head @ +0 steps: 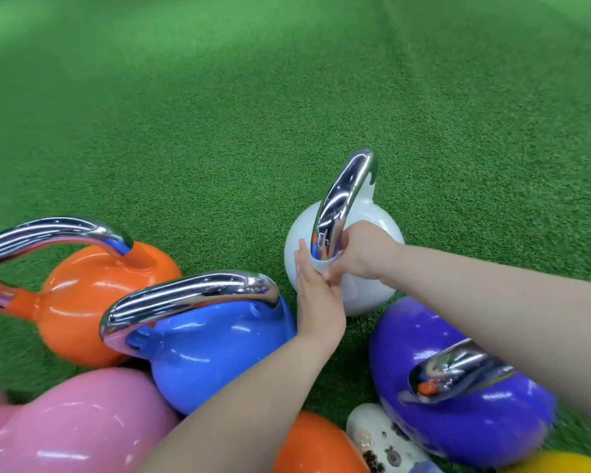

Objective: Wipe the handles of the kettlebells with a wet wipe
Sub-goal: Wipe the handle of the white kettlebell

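Mirror-bright chrome handle point(342, 199) on a glossy white kettlebell point(382, 230) (smooth, plastic-looking coat); rough, matt green turf point(253, 114).

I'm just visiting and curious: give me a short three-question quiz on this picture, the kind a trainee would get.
1. True or false: both hands are at the handle of the white kettlebell.
2. Multiple choice: the kettlebell nearest the left hand's wrist is A) blue, B) yellow, C) pink.
3. Fill in: the wet wipe is wrapped round the lower part of the chrome ____.

Key
1. True: the right hand grips it, and the left hand lies flat against the wipe.
2. A: the blue kettlebell.
3. handle.
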The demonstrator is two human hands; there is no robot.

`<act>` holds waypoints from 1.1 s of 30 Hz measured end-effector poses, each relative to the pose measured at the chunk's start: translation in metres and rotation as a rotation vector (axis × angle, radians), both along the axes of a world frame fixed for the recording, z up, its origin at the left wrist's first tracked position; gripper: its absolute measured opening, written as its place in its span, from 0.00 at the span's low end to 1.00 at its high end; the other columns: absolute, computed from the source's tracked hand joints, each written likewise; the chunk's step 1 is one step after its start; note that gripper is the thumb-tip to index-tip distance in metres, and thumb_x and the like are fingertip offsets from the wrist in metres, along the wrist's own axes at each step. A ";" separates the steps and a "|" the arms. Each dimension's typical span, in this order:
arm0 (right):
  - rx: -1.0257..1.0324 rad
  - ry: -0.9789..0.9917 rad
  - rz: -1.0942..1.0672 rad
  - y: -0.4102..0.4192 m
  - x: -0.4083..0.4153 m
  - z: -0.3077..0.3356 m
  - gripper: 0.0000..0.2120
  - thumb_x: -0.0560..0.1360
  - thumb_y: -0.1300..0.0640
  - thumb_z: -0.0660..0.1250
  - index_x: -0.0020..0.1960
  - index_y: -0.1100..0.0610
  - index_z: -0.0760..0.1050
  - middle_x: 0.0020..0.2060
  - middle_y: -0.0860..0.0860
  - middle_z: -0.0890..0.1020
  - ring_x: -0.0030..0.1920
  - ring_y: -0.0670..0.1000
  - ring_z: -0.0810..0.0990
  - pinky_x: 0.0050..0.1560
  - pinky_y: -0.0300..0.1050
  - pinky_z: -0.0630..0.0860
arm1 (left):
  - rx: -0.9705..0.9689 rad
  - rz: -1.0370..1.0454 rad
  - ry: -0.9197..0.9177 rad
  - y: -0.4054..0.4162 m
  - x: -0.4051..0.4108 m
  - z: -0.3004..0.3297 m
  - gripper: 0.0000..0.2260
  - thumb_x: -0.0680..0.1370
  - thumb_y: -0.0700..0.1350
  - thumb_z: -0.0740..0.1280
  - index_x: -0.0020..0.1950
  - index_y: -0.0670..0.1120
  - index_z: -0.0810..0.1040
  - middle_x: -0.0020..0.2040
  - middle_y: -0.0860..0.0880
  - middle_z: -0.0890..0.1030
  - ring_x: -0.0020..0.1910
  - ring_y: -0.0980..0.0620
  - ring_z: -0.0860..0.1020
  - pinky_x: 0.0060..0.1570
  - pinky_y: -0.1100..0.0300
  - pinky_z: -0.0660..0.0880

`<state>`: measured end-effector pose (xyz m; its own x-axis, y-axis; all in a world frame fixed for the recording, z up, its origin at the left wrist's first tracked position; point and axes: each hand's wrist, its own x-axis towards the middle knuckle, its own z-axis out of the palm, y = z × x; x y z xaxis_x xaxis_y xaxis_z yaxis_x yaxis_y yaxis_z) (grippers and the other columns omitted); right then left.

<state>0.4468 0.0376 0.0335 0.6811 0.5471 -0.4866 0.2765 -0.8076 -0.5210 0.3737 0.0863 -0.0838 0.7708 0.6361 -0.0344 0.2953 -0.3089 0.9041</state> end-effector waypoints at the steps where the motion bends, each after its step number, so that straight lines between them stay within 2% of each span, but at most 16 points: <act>1: -0.007 0.030 0.018 0.001 0.004 -0.001 0.08 0.66 0.60 0.75 0.37 0.58 0.76 0.35 0.53 0.76 0.39 0.53 0.74 0.42 0.44 0.74 | -0.009 0.029 -0.005 -0.003 0.002 0.002 0.29 0.76 0.42 0.60 0.74 0.49 0.51 0.72 0.44 0.64 0.71 0.47 0.64 0.69 0.46 0.63; 4: 0.049 0.195 -0.012 -0.003 0.016 -0.003 0.09 0.67 0.68 0.72 0.46 0.63 0.80 0.41 0.56 0.77 0.43 0.52 0.73 0.49 0.48 0.76 | -0.063 0.115 -0.055 -0.010 0.005 0.003 0.32 0.76 0.36 0.62 0.75 0.46 0.50 0.72 0.46 0.66 0.70 0.51 0.66 0.70 0.53 0.62; 6: 0.120 0.260 -0.090 -0.006 0.019 -0.005 0.08 0.68 0.73 0.68 0.40 0.61 0.75 0.43 0.58 0.78 0.46 0.53 0.76 0.53 0.49 0.76 | -0.152 0.184 -0.115 -0.016 0.007 0.009 0.32 0.76 0.35 0.63 0.76 0.46 0.51 0.70 0.47 0.67 0.66 0.54 0.69 0.68 0.62 0.63; 7: 0.148 0.246 -0.129 -0.007 0.021 -0.009 0.11 0.68 0.74 0.67 0.38 0.59 0.72 0.44 0.60 0.79 0.47 0.54 0.78 0.55 0.51 0.76 | -0.184 0.216 -0.127 -0.019 0.009 0.011 0.32 0.76 0.36 0.64 0.76 0.46 0.51 0.71 0.47 0.67 0.67 0.54 0.68 0.69 0.61 0.62; 9: 0.161 0.175 -0.180 -0.007 0.020 -0.017 0.14 0.68 0.73 0.67 0.37 0.56 0.67 0.46 0.63 0.80 0.49 0.58 0.80 0.55 0.54 0.77 | -0.185 0.255 -0.091 -0.019 0.011 0.012 0.34 0.75 0.39 0.67 0.76 0.44 0.50 0.74 0.44 0.61 0.72 0.49 0.62 0.72 0.54 0.58; 12: 0.145 0.167 -0.205 -0.008 0.014 -0.023 0.14 0.70 0.72 0.63 0.36 0.55 0.66 0.41 0.61 0.77 0.43 0.54 0.75 0.44 0.48 0.71 | -0.012 0.147 0.128 -0.009 0.003 0.011 0.37 0.76 0.50 0.65 0.76 0.42 0.45 0.77 0.45 0.44 0.76 0.48 0.44 0.73 0.56 0.47; 15: 0.109 0.107 -0.159 -0.010 0.009 -0.023 0.10 0.73 0.69 0.60 0.39 0.57 0.70 0.40 0.57 0.77 0.42 0.54 0.75 0.41 0.46 0.71 | 0.160 -0.017 0.206 0.002 -0.009 0.010 0.36 0.78 0.50 0.61 0.76 0.44 0.41 0.77 0.50 0.40 0.76 0.50 0.40 0.74 0.53 0.46; 17: 0.072 0.099 -0.106 -0.010 0.007 -0.019 0.07 0.74 0.69 0.60 0.41 0.58 0.71 0.41 0.57 0.79 0.42 0.56 0.78 0.43 0.48 0.76 | 0.187 -0.052 0.210 0.003 -0.014 0.010 0.34 0.79 0.43 0.60 0.75 0.45 0.40 0.77 0.49 0.41 0.76 0.48 0.41 0.74 0.54 0.44; 19: 0.077 0.208 -0.127 -0.010 0.003 -0.017 0.08 0.74 0.69 0.61 0.40 0.58 0.70 0.36 0.55 0.77 0.38 0.54 0.77 0.45 0.46 0.78 | 0.192 -0.033 0.230 0.001 -0.017 0.012 0.35 0.78 0.40 0.62 0.74 0.46 0.39 0.77 0.46 0.44 0.76 0.46 0.44 0.74 0.57 0.44; 23: 0.145 0.411 -0.280 -0.009 -0.001 -0.013 0.10 0.78 0.69 0.54 0.40 0.59 0.66 0.33 0.54 0.73 0.33 0.50 0.74 0.43 0.43 0.77 | 0.103 0.135 0.249 -0.005 -0.016 0.017 0.28 0.76 0.43 0.66 0.73 0.39 0.58 0.67 0.43 0.61 0.65 0.45 0.63 0.62 0.64 0.58; 25: 0.198 0.484 -0.369 -0.010 0.000 -0.009 0.10 0.78 0.71 0.50 0.48 0.61 0.68 0.33 0.55 0.72 0.33 0.51 0.74 0.50 0.48 0.77 | 0.091 0.170 0.270 -0.007 -0.011 0.019 0.24 0.77 0.44 0.65 0.70 0.38 0.63 0.61 0.46 0.63 0.62 0.44 0.66 0.59 0.66 0.59; 27: 0.277 0.549 -0.470 -0.012 0.005 -0.007 0.14 0.78 0.72 0.48 0.59 0.63 0.66 0.33 0.56 0.71 0.37 0.55 0.77 0.52 0.51 0.74 | 0.041 0.172 0.244 -0.013 -0.008 0.022 0.26 0.76 0.42 0.65 0.72 0.38 0.62 0.62 0.43 0.65 0.62 0.43 0.67 0.65 0.60 0.62; 28: 0.322 0.564 -0.506 -0.012 0.008 -0.006 0.15 0.78 0.72 0.48 0.59 0.63 0.66 0.33 0.56 0.72 0.39 0.55 0.79 0.52 0.52 0.74 | 0.015 0.166 0.212 -0.015 -0.008 0.023 0.27 0.76 0.41 0.66 0.72 0.38 0.61 0.63 0.41 0.65 0.63 0.43 0.68 0.66 0.56 0.63; 30: 0.414 0.564 -0.529 -0.011 0.012 -0.003 0.12 0.77 0.72 0.48 0.50 0.61 0.68 0.32 0.56 0.74 0.35 0.53 0.77 0.51 0.51 0.75 | 0.001 0.161 0.120 -0.019 -0.008 0.029 0.27 0.75 0.39 0.67 0.72 0.39 0.63 0.64 0.41 0.68 0.64 0.45 0.69 0.66 0.53 0.65; 32: 0.433 0.531 -0.488 -0.009 0.016 -0.002 0.12 0.77 0.70 0.49 0.43 0.58 0.67 0.32 0.56 0.75 0.35 0.54 0.76 0.52 0.50 0.75 | -0.046 0.173 -0.035 -0.015 -0.007 0.038 0.21 0.74 0.37 0.67 0.66 0.44 0.70 0.58 0.47 0.75 0.59 0.54 0.74 0.62 0.59 0.69; 33: 0.421 0.520 -0.462 -0.009 0.016 -0.002 0.12 0.77 0.69 0.50 0.42 0.57 0.67 0.33 0.56 0.74 0.36 0.55 0.75 0.49 0.48 0.75 | -0.103 0.171 -0.100 -0.012 -0.005 0.043 0.18 0.73 0.35 0.68 0.60 0.49 0.73 0.52 0.52 0.78 0.53 0.62 0.77 0.56 0.65 0.72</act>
<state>0.4633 0.0285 0.0312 0.6265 0.4740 -0.6187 -0.3973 -0.4887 -0.7767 0.3684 0.0740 -0.0405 0.6546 0.7552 -0.0350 0.2432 -0.1665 0.9556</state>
